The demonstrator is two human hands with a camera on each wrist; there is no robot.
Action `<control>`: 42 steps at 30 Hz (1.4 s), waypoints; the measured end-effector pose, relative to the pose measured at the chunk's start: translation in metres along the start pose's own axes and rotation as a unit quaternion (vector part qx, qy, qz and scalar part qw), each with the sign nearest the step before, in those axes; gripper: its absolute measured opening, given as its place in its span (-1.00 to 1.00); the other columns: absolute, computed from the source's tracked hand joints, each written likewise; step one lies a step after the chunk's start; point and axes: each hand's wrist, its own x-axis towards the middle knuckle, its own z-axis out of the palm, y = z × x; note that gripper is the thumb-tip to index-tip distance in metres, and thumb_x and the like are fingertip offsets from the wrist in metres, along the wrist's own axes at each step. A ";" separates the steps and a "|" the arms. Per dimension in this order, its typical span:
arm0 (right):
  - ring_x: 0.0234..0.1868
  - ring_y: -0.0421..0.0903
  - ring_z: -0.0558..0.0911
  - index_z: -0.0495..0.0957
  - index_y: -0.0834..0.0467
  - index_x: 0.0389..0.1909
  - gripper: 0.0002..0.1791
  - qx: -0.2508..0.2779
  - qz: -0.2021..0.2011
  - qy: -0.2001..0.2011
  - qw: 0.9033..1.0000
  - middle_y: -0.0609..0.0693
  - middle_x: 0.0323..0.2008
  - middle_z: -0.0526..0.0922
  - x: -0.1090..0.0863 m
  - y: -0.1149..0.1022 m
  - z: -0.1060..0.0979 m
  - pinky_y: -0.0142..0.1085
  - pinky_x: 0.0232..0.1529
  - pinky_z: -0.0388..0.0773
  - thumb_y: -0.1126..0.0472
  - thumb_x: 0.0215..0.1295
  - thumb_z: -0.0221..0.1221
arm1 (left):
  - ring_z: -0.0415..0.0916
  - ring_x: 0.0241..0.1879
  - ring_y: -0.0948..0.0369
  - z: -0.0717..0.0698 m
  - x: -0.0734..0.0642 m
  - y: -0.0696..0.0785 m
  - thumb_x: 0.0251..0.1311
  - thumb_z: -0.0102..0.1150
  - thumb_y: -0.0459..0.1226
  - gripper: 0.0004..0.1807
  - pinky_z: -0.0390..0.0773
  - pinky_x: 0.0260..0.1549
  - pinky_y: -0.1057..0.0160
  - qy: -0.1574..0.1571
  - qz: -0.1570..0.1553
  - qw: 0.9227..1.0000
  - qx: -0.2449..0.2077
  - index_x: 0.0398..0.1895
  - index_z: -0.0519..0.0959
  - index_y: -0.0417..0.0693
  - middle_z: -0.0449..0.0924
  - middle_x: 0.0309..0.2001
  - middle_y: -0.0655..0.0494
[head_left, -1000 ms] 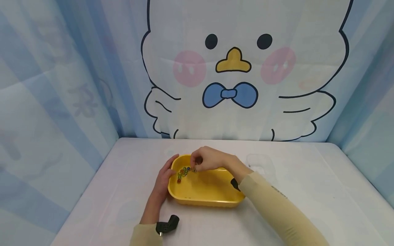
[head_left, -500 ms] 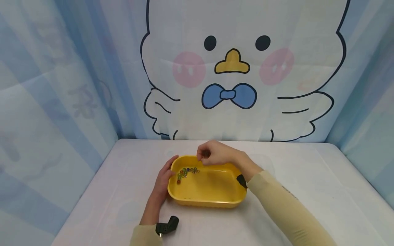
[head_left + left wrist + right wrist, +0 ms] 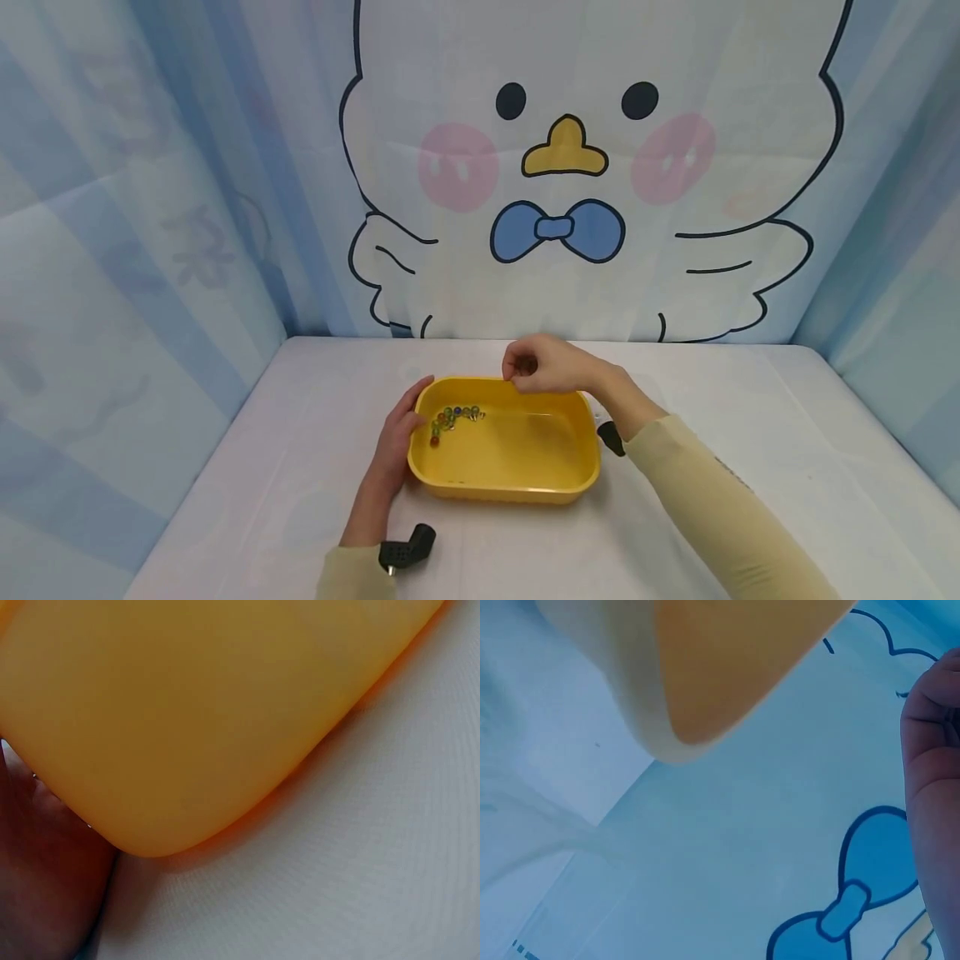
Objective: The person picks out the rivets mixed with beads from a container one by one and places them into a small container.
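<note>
Against the left end of a yellow plastic basin (image 3: pixel 525 450) is my left hand (image 3: pixel 397 437), holding it with the thumb over the rim and the fingers along the outside. Several small round glass marbles (image 3: pixel 447 417), green, amber and blue, lie in a curved row inside the basin, with a few tiny gold-coloured pieces (image 3: pixel 477 417) at the row's right end. Over the basin's far rim hovers my right hand (image 3: pixel 551 365), fingers curled with thumb and fingertips close together; whether something small is between them is hidden. In the left wrist view the basin wall (image 3: pixel 187 735) fills much of the picture.
A white cloth-covered table (image 3: pixel 247 467) bears the basin. Behind the right wrist, a clear plastic object (image 3: pixel 597 414) shows only in part. A printed curtain (image 3: pixel 570 292) with a cartoon bird hangs along the table's back edge.
My right hand has lifted from the gold pieces by the marbles and moved right and back, over the far rim. The marbles stay in their row. My left hand keeps its hold on the basin.
</note>
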 end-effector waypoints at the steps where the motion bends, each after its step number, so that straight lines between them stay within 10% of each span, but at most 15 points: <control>1: -0.38 -0.08 0.49 0.61 0.20 -0.30 -0.90 0.002 -0.001 0.001 1.000 -0.06 -0.43 0.55 -0.001 0.001 -0.001 -0.31 -0.35 0.48 0.38 0.16 0.18 | 0.10 0.47 0.03 0.000 0.000 0.000 0.22 -0.24 -0.44 -0.27 0.00 0.47 0.01 0.000 -0.002 1.000 0.001 0.54 0.25 -0.01 0.13 0.55 0.03; 42: -0.34 0.00 0.49 0.57 0.21 -0.28 -0.90 0.027 0.052 0.075 0.995 0.03 -0.37 0.55 -0.062 0.046 -0.031 -0.35 -0.34 0.53 0.44 0.24 0.18 | 0.11 0.48 0.04 -0.001 0.002 -0.002 0.20 -0.21 -0.43 -0.27 0.03 0.46 0.01 0.007 -0.002 1.000 0.007 0.53 0.28 0.01 0.15 0.54 0.05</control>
